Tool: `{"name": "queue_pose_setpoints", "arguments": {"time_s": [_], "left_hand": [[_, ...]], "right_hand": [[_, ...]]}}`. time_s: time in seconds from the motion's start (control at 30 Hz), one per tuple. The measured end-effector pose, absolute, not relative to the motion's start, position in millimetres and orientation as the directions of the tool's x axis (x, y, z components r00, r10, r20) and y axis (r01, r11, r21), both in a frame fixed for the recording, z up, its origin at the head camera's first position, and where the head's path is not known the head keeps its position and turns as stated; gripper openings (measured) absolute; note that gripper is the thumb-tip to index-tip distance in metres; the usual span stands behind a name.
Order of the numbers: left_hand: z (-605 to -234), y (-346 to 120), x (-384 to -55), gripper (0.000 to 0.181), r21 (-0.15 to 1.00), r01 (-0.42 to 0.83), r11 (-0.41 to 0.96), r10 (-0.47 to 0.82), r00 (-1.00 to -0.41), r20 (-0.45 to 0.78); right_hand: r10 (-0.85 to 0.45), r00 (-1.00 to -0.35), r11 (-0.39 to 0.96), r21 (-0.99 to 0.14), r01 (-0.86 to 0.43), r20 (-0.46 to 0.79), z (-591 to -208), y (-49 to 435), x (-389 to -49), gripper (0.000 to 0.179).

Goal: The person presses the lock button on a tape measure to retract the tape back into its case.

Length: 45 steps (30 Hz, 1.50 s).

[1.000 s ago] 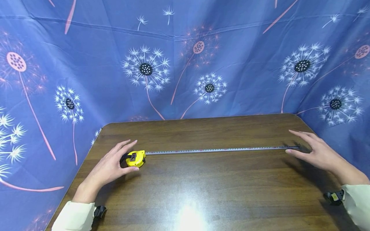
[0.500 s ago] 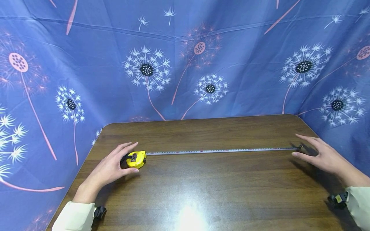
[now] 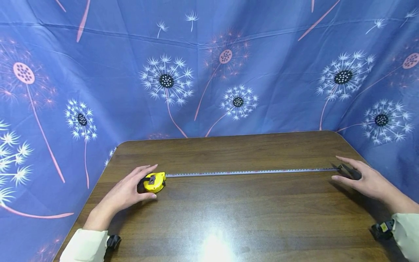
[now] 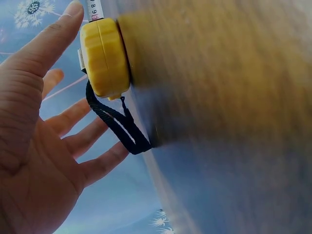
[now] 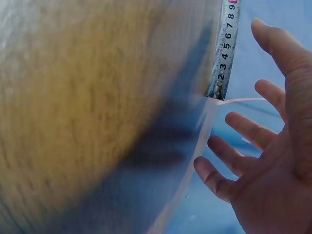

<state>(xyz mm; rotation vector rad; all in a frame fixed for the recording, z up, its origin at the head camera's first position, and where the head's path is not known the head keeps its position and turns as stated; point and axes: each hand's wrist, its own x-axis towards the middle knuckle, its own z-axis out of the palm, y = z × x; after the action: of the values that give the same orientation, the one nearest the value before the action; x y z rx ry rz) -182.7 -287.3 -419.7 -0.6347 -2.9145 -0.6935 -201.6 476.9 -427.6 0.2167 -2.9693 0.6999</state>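
A: Why's that yellow tape measure (image 3: 154,182) way over left on the counter (image 3: 278,218)?
B: Probably so the blade (image 3: 242,172) can lie straight rightward. Left hand (image 3: 126,190) spread around it, right hand (image 3: 370,181) spread near the hook (image 5: 218,92), neither gripping.

Tape blade (image 3: 252,171), toward the tabletop's (image 3: 268,211) right edge: black numerals (image 5: 226,44) 2 to 9, counting away from the metal end hook (image 5: 217,91). Same blade beside the yellow case (image 4: 103,58), toward the left edge: 8 and 9, upside down.
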Motion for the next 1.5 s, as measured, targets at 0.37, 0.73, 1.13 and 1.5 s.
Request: {"name": "queue_pose_setpoints", "arguments": {"time_s": [0.37, 0.73, 1.13, 1.5], "left_hand": [[-423, -287, -183, 0.088, 0.399, 0.434, 0.807, 0.414, -0.899, 0.141], [-422, -285, -185, 0.082, 0.397, 0.442, 0.804, 0.421, -0.896, 0.143], [-423, -281, -191, 0.083, 0.406, 0.438, 0.802, 0.416, -0.897, 0.147], [-423, -276, -191, 0.087, 0.388, 0.423, 0.819, 0.391, -0.906, 0.163]], "right_hand": [[-0.139, -0.985, 0.863, -0.475, -0.17, 0.101, -429, 478, -201, 0.084], [-0.123, -0.987, 0.858, -0.488, -0.159, 0.106, -431, 477, -201, 0.08], [-0.107, -0.991, 0.871, -0.473, -0.133, 0.08, -430, 475, -200, 0.079], [-0.116, -0.989, 0.869, -0.473, -0.145, 0.089, -431, 475, -199, 0.081]]}}
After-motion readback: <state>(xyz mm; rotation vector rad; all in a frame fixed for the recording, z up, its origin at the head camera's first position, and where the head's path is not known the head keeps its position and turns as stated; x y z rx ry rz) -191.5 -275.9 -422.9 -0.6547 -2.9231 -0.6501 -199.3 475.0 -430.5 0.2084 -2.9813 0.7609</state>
